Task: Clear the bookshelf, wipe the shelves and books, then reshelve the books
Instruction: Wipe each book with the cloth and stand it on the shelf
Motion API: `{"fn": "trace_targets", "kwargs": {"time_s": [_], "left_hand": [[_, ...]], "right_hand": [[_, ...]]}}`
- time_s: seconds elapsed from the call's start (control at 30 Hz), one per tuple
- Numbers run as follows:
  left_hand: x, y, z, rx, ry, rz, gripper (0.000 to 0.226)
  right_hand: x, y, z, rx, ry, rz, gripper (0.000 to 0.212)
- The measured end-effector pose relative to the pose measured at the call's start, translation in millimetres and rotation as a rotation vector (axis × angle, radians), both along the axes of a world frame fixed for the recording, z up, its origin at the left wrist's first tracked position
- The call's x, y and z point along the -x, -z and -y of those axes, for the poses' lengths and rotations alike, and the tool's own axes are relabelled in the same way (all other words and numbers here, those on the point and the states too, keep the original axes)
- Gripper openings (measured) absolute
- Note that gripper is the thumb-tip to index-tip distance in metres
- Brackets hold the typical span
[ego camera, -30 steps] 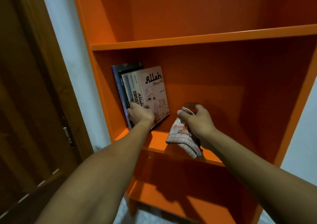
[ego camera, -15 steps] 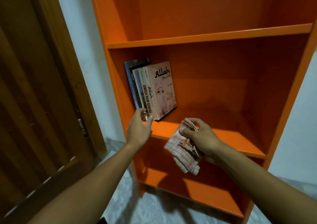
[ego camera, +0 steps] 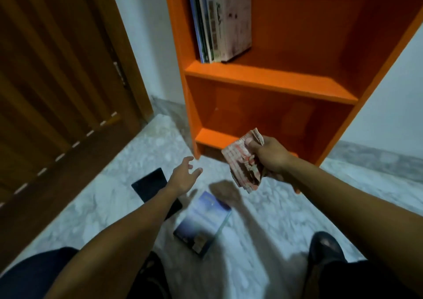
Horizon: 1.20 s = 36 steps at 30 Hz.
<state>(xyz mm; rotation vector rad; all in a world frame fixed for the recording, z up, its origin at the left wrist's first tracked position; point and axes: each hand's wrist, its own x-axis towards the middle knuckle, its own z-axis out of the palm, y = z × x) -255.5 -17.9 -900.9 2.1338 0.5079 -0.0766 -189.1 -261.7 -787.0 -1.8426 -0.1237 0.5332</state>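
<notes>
An orange bookshelf [ego camera: 270,79] fills the upper right. Several books [ego camera: 219,22] stand upright at the left end of its middle shelf; the outermost has a pale cover. The lowest shelf holds nothing visible. My right hand [ego camera: 269,155] is shut on a red-and-white checked cloth [ego camera: 242,161], held in front of the bottom shelf. My left hand [ego camera: 184,176] hangs open above the floor, fingers spread, holding nothing. Below it, a blue book [ego camera: 202,222] lies flat on the floor, and a dark flat book [ego camera: 152,184] lies just left, partly under my forearm.
A brown wooden door [ego camera: 57,81] stands at the left, with a strip of white wall [ego camera: 142,42] between it and the shelf. The floor [ego camera: 128,193] is pale marble. My knees in dark trousers [ego camera: 34,273] show at the bottom edge, left and right.
My view has dropped from the middle shelf to the floor. My left hand left the shelved books and came down, open, over the books on the floor. My right hand lowered with the cloth.
</notes>
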Motion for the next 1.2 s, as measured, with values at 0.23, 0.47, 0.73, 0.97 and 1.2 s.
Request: {"fn": "trace_targets", "kwargs": {"time_s": [0.23,0.47,0.73,0.97,1.2], "left_hand": [[34.1,125.5,6.8,0.028,-0.051,-0.218,0.072],[51.6,193.0,15.6,-0.271,0.060,-0.383,0.067],[42.9,216.7,19.3,-0.438,0.064,-0.557,0.055],[42.5,209.6,26.0,-0.497,-0.010,-0.550,0.051],[33.9,187.5,15.0,-0.195,0.078,-0.413,0.030]], "right_hand": [[24.8,53.2,-6.2,0.079,0.058,-0.069,0.029],[39.0,121.3,-7.0,0.118,0.131,-0.208,0.028],[31.9,147.7,-16.7,0.160,0.103,-0.221,0.033],[37.7,150.0,-12.9,0.170,0.086,-0.244,0.031],[28.7,136.5,4.5,0.149,0.108,-0.263,0.027]]}}
